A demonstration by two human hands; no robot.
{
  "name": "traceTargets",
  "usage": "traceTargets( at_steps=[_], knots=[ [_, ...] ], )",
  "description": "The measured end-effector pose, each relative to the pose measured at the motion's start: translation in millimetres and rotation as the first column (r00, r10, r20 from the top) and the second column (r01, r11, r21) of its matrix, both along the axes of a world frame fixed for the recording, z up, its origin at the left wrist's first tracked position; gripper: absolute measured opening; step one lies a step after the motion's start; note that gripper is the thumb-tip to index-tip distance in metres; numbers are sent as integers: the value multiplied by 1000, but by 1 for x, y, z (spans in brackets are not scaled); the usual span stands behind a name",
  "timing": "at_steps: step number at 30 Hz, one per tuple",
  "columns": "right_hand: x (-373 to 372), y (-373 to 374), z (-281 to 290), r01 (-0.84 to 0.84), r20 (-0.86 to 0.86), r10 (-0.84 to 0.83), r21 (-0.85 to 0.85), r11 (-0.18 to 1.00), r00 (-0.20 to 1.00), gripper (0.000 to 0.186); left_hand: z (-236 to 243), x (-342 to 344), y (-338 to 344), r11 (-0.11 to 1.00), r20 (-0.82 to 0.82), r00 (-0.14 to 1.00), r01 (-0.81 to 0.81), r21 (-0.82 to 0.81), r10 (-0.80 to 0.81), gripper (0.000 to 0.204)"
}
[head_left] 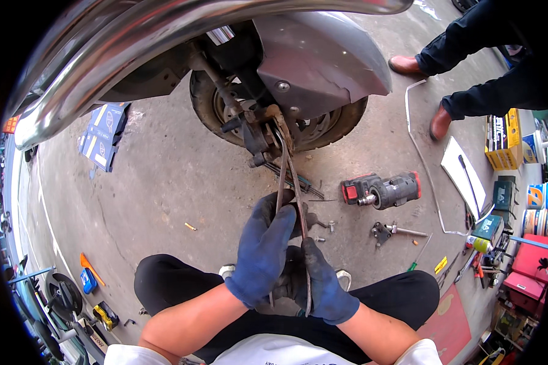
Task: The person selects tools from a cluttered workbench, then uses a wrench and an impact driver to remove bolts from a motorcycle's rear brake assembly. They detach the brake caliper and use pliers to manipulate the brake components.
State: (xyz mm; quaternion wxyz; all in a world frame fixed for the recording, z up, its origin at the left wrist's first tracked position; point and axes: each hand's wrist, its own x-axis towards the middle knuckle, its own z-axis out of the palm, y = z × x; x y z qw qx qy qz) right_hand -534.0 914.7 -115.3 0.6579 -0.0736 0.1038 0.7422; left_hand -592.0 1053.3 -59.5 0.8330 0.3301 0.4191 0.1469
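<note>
Both my hands wear blue gloves with dark palms and are held close together in front of my knees. My left hand (pixel 263 246) is closed around a long, thin metal bar (pixel 282 173). A second metal bar (pixel 299 210) is gripped by my right hand (pixel 324 283), and its lower end sticks out below the glove. Both bars slant up to the brake caliper (pixel 257 137) beside the wheel (pixel 347 121), where their tips come together at a rusty metal part (pixel 278 118). Exactly how the tips sit there is hidden.
A grey fender (pixel 323 61) and chrome tubes (pixel 134 67) overhang the wheel. A cordless impact wrench (pixel 396 190), bolts (pixel 331 226) and a ratchet-like tool (pixel 396 231) lie right. A person's legs (pixel 463 45) stand far right, near boxes (pixel 505 140). Blue cardboard (pixel 106 134) lies left.
</note>
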Motion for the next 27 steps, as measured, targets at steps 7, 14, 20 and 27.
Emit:
traceTargets(
  at_steps=[7, 14, 20, 27],
  knots=[
    [-26, 14, 7, 171, 503, 15, -322, 931, 864, 55, 2, 1, -2, 999, 7, 999, -37, -27, 37, 48],
    [-34, 18, 8, 190, 624, 58, -324, 927, 780, 47, -2, -2, -5, 998, 28, 999, -46, 30, 45, 48],
    [-42, 35, 18, 300, 683, 62, -398, 867, 728, 38, -2, -6, -3, 998, 4, 999, -46, 50, 46, 41],
    [-34, 24, 12, 158, 884, 188, -278, 948, 429, 34, -10, -27, 8, 727, -392, 908, 371, 578, -151, 25]
  ],
)
